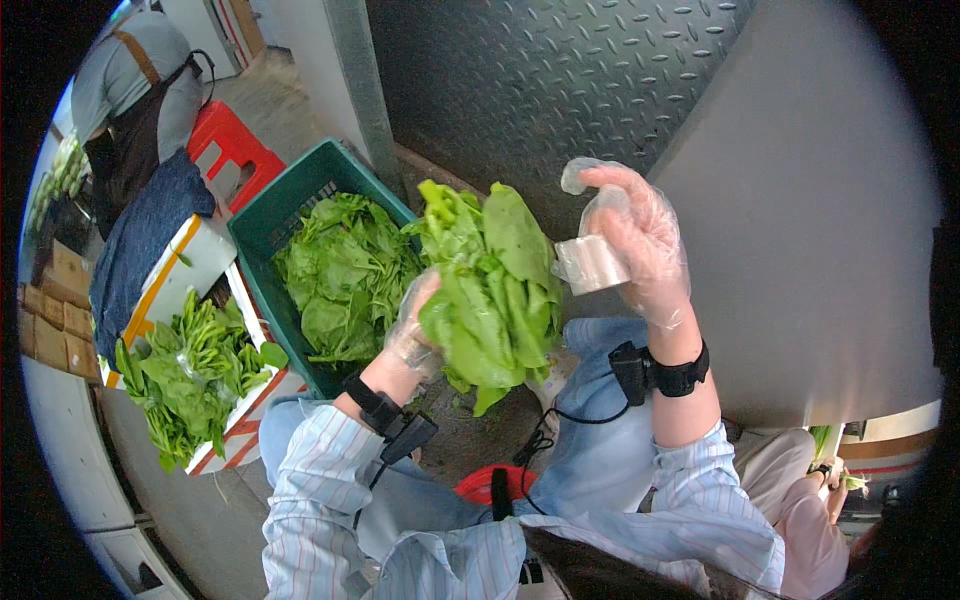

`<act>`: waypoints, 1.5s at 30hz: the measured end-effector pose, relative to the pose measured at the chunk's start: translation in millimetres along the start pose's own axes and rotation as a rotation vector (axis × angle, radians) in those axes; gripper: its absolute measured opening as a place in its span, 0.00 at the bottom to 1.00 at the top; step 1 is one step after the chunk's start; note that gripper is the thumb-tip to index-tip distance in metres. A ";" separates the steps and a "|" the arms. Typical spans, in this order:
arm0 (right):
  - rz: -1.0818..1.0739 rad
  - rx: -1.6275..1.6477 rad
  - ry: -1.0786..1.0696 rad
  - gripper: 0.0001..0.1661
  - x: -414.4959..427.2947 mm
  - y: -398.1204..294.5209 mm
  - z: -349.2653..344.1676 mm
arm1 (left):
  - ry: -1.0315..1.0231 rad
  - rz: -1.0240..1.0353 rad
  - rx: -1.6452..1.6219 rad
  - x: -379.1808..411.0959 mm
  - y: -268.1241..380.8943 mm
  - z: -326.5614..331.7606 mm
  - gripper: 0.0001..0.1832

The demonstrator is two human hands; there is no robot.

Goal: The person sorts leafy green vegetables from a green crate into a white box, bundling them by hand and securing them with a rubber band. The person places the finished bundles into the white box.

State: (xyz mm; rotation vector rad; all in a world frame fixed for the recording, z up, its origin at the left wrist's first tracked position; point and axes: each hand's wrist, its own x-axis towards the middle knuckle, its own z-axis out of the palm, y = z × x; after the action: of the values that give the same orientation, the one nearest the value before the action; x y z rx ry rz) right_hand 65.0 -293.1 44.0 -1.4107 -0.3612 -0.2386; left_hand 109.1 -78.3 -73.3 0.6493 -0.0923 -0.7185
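Note:
My left hand (414,322), in a clear plastic glove, grips a bunch of leafy greens (491,292) and holds it up in front of me. The leaves hide most of its fingers. To the right of the bunch, my gloved right hand (630,232) holds a roll of clear tape (592,265) on its side facing the greens. Beyond my left hand stands a dark green plastic crate (315,360) with loose leafy greens (352,277) in it.
Left of the crate, a white foam box (232,450) holds more greens (195,367). A red plastic stool (240,150) and a bending person (142,90) are farther off. A diamond-plate metal panel (540,82) and a grey surface (810,247) border the right. Another person (802,510) sits at lower right.

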 end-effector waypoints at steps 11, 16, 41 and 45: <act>-0.007 -0.509 -0.187 0.19 3.7 12.8 47.1 | -0.039 0.215 0.651 5.5 -13.1 10.5 0.16; -0.184 -1.050 -0.171 0.21 11.5 15.1 51.8 | 0.012 0.161 0.407 3.9 -9.5 13.9 0.16; 0.061 -0.506 -0.187 0.23 12.5 23.5 50.1 | -0.159 0.021 0.088 -2.9 -2.7 27.1 0.28; 0.091 -0.458 -0.182 0.22 10.6 22.1 52.0 | -0.132 0.028 0.038 -2.8 -4.7 22.0 0.22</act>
State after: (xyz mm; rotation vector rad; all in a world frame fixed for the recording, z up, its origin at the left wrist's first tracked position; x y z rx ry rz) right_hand 77.6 -237.9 34.0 -1.9034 -0.4061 -0.1213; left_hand 97.8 -90.6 -58.0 0.6352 -0.2369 -0.7335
